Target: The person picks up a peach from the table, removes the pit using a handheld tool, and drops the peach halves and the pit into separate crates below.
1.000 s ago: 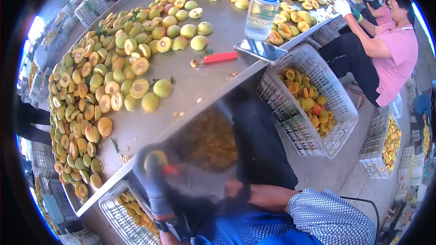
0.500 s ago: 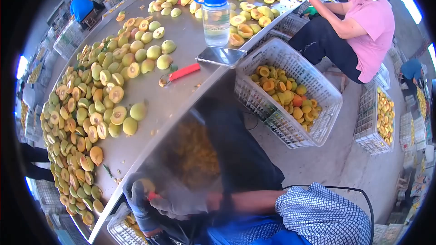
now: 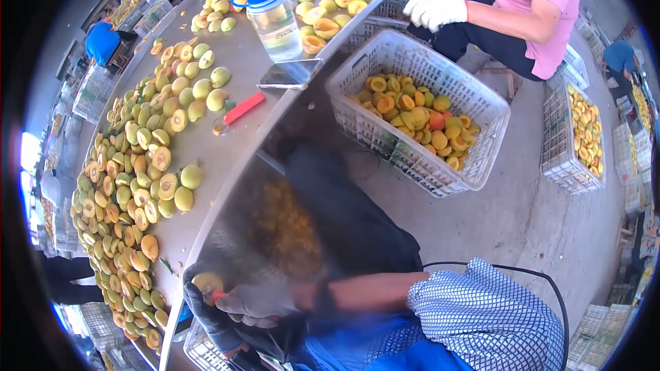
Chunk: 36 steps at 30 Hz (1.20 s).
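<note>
At the lower left, my left hand [image 3: 201,310] in a dark glove is closed around a cut apricot half [image 3: 208,282]. My right hand [image 3: 256,302], gloved in grey, grips a small red-handled tool [image 3: 218,296] whose tip is against or very near that fruit; its working end is hidden. Both hands are just off the table's near edge, over my lap. Past them, blurred, a container of yellow fruit pieces [image 3: 285,227] stands between the table and my dark-clothed leg. Many apricot halves [image 3: 127,199] are heaped along the metal table [image 3: 216,168].
On the table are a red-handled loop tool [image 3: 244,108], a phone [image 3: 291,73] and a blue-lidded water bottle [image 3: 275,24]. A white crate [image 3: 491,144] of fruit halves stands on the floor to the right. Beyond it sits a co-worker in pink [image 3: 536,0] wearing white gloves.
My view has shifted a little, and more of the fruit in my left hand shows. The co-worker's white-gloved hand has come down from the table to near the crate.
</note>
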### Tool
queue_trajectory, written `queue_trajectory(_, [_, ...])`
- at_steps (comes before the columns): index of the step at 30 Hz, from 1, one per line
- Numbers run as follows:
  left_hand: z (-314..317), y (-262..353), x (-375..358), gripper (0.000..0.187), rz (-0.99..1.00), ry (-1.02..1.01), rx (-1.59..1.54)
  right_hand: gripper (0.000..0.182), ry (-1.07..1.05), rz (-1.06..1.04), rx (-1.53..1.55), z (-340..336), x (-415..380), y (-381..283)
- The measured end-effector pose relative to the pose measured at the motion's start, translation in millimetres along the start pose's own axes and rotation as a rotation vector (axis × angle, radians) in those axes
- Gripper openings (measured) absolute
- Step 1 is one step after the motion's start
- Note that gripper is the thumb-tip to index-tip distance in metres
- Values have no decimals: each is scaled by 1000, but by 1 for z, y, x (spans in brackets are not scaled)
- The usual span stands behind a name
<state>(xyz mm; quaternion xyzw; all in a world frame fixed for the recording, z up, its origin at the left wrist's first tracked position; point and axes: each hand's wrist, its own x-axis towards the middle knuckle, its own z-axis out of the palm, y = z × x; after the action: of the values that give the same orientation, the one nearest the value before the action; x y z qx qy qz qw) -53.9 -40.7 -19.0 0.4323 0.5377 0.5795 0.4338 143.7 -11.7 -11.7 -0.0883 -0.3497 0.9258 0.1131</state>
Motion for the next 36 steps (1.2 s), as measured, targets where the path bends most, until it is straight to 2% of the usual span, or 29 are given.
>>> queue_trajectory(3, [-11,-3,-3,51,2,-85,37,54,-4,-17,-15,3,-2,3])
queue_trajectory(6, [-2,0,-7,51,48,4,82,52,21,9,-48,7,-13,-4])
queue_trajectory(8, [18,5,-10,42,78,139,175,49,39,27,-57,10,-18,-6])
queue_trajectory(12, [27,11,-11,43,77,142,176,51,38,-27,-46,14,-24,-6])
queue_trajectory(13, [35,13,-12,45,12,174,60,50,43,-28,-42,15,-26,-9])
queue_trajectory(14, [33,15,-14,45,30,189,59,50,26,-24,-58,17,-28,-11])
queue_trajectory(16, [30,16,-15,46,-40,96,-88,50,29,41,-20,19,-30,-16])
queue_trajectory(17, [34,14,-16,45,-25,172,-47,51,21,57,11,19,-26,-12])
queue_trajectory(18, [28,9,-14,45,41,137,21,51,-1,68,-12,20,-23,-8])
queue_trajectory(20, [26,3,-20,45,94,206,224,52,40,71,50,21,-21,-2])
queue_trajectory(21, [33,10,-21,45,5,240,56,53,52,79,39,22,-20,-1])
queue_trajectory(22, [40,10,-24,43,106,277,237,53,39,89,21,23,-19,0])
queue_trajectory(25, [49,26,-26,41,97,281,223,53,77,81,-11,27,-19,3])
queue_trajectory(27, [48,28,-28,41,136,122,74,53,64,78,-12,29,-18,7])
queue_trajectory(30, [52,35,-37,39,131,175,191,51,64,64,1,32,-19,14])
queue_trajectory(34, [69,48,-38,39,49,121,-5,48,134,88,9,26,-18,17])
queue_trajectory(36, [72,44,-38,38,17,140,7,46,166,87,96,15,-9,33])
